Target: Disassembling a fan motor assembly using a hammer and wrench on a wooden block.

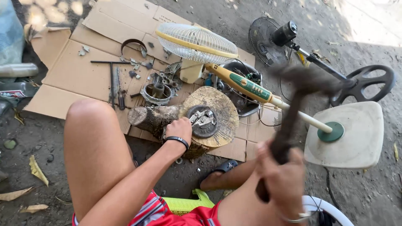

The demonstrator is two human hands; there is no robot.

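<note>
- Bare dirt ground (368,196) lay all around, grey and dusty, with dry leaves (37,170) scattered at the left
- Flattened cardboard sheets (75,71) covered the middle of it
- Bright sunlight (372,21) fell on the far right corner

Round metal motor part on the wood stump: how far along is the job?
Done: loose metal pieces lie on the flattened cardboard. In hand: the left hand steadies the round dark metal motor part on the wood stump; the right hand has the blurred dark hammer raised. Left: the part remains whole.
</note>
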